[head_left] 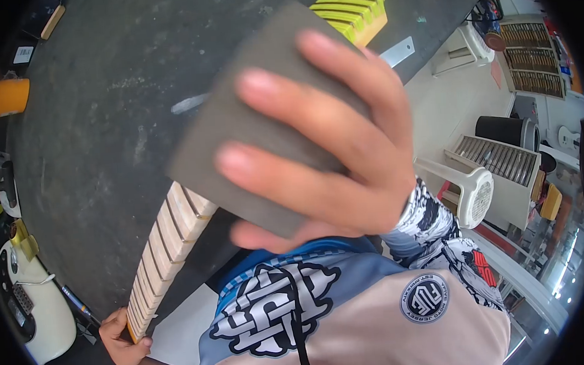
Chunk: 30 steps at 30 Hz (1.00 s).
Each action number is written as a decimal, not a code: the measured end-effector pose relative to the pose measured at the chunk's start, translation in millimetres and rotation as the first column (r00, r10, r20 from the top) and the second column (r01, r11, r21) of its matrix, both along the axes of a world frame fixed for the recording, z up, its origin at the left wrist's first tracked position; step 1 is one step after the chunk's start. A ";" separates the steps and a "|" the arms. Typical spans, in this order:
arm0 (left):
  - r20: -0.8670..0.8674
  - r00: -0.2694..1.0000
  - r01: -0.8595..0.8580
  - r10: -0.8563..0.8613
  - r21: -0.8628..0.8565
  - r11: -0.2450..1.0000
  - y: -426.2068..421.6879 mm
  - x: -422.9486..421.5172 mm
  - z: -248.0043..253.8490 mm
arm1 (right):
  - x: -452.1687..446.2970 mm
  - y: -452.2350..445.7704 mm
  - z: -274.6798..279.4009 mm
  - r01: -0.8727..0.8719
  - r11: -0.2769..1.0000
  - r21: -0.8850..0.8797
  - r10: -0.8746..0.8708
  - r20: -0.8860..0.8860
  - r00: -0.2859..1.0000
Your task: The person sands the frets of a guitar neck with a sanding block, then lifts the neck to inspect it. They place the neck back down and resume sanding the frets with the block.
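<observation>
My right hand point(330, 147) is large in the foreground, its fingers spread over a flat dark grey sanding pad point(260, 72) and the thumb at the lower edge. The pad is held in front of the upper part of a pale wooden guitar neck point(160, 252) with dark fret lines. Whether pad and neck touch, I cannot tell. Low on the left, my left hand point(125, 343) grips the near end of the neck, fingers on one side and thumb on the other. The pad hides the far part of the neck.
Beyond the pad on the dark worktop point(105, 146) lies a wooden piece with yellow-green stripes point(352, 11), beside a metal ruler point(399, 51). A white guitar body point(44, 314) is at left, near an orange object point(8, 98). White stools point(474, 196) stand on the floor at right.
</observation>
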<state>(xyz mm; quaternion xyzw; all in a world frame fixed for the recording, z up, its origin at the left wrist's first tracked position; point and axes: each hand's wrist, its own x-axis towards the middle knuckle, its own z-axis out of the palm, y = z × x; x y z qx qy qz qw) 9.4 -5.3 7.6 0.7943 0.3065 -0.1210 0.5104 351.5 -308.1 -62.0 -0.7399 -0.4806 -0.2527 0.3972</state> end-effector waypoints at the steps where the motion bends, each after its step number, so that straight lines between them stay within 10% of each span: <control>1: -0.001 1.000 0.000 0.000 0.004 1.000 -0.5 -0.3 0.4 | 3.9 10.8 1.4 -0.001 0.999 0.047 0.002 -0.017 1.000; 30: 0.053 0.997 -0.048 0.048 0.000 0.999 -2.1 -5.0 -5.9 | -19.5 -42.8 -12.3 0.019 1.000 -0.008 -0.018 0.131 0.991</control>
